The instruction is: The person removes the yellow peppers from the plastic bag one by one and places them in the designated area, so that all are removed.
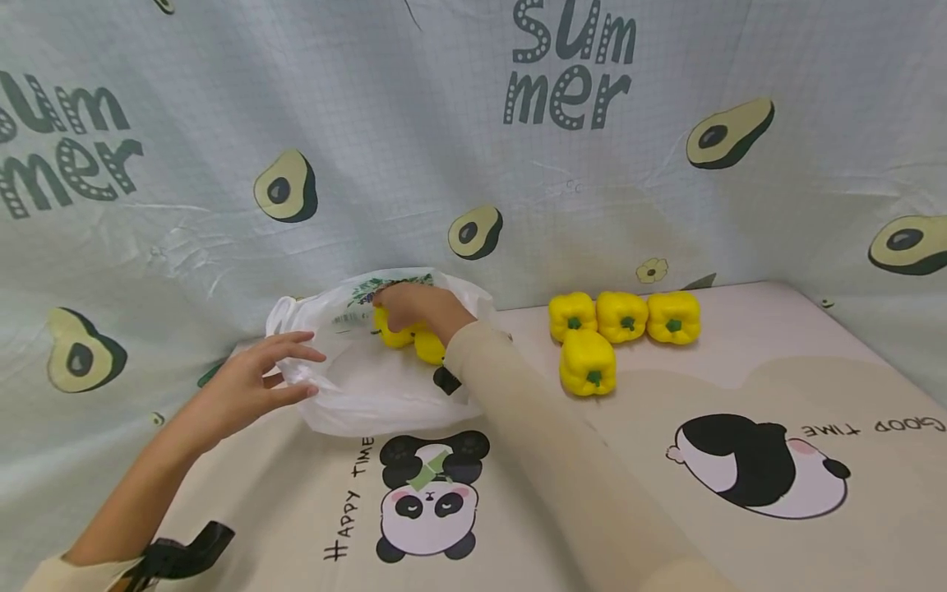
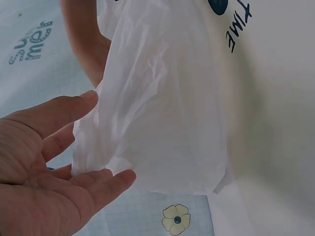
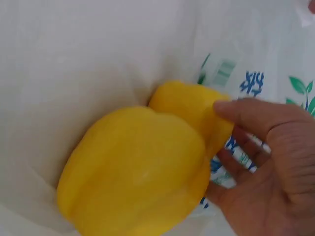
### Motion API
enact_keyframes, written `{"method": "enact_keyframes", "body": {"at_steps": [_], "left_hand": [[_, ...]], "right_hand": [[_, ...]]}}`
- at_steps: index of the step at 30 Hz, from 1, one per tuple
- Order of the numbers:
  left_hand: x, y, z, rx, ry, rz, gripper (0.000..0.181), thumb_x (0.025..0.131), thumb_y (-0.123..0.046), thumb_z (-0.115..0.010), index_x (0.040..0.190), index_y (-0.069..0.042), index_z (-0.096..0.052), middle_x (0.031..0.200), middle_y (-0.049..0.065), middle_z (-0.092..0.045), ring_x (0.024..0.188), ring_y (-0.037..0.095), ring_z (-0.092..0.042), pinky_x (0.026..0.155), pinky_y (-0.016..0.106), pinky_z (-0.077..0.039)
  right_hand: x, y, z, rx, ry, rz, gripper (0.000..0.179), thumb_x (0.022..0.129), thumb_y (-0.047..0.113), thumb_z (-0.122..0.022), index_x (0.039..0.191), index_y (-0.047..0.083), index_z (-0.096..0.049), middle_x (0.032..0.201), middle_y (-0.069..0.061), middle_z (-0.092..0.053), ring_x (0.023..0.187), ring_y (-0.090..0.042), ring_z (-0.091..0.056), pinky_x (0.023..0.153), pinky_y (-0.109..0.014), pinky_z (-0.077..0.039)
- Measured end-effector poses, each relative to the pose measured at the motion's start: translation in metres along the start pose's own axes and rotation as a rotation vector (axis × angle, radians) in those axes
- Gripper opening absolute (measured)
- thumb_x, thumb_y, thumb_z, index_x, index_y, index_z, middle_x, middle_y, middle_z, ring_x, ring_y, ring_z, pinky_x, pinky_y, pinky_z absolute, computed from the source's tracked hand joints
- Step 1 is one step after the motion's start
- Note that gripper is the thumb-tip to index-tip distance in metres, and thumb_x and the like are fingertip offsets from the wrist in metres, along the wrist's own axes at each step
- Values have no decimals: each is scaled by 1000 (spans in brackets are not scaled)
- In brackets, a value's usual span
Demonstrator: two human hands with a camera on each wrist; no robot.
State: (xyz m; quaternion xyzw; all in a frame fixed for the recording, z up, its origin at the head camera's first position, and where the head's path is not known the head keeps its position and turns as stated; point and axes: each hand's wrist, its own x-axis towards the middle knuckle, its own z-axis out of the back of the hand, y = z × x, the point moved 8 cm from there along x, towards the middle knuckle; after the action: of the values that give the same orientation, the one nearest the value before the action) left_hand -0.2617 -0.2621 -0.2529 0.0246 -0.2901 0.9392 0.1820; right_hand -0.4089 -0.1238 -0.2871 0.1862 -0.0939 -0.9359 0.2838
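Note:
A white plastic bag [image 1: 348, 415] lies with its mouth spread toward me. Inside it my right hand [image 1: 416, 308] holds a yellow bell pepper [image 3: 184, 101], thumb on its side and fingers curled behind it. Another yellow bell pepper [image 3: 133, 172] sits right beside that one, larger in the right wrist view. My left hand [image 1: 255, 380] is at the bag's left edge, fingers spread and slightly bent. In the left wrist view, its fingertips [image 2: 129, 178] overlap the thin plastic, which hangs loosely without being pinched.
Several yellow bell peppers [image 1: 621, 316] stand to the right of the bag, with one pepper [image 1: 588, 363] in front of them. The tabletop [image 1: 629, 460] has panda prints. A curtain [image 1: 385, 123] with avocado prints hangs close behind.

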Motion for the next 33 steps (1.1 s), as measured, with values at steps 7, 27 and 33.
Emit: {"method": "enact_keyframes", "body": {"at_steps": [7,27,33], "left_hand": [[0,-2,0,14,-6,-1,38,89,-11,-79,123,-1,-67,152,28,-41,137,51,-38,99,61,-43],[-2,3,-3,-4,8,23,39,90,-14,-79,125,0,-67,154,27,-41,138,49,-39,101,56,-43],[-4,4,-2,-19,5,29,34,95,-15,-73,124,1,-66,154,27,-41,138,49,-39,102,59,-42]], "right_hand": [[1,-1,-2,57,-47,239,42,98,25,-69,139,27,-63,152,3,-47,128,-17,-43,115,-37,-33],[-4,10,-12,-56,71,395,60,88,30,-81,144,31,-58,150,2,-48,128,-20,-43,114,-45,-32],[-16,17,-3,-152,68,461,58,90,37,-78,144,31,-58,147,2,-52,124,-18,-46,111,-39,-36]]}}
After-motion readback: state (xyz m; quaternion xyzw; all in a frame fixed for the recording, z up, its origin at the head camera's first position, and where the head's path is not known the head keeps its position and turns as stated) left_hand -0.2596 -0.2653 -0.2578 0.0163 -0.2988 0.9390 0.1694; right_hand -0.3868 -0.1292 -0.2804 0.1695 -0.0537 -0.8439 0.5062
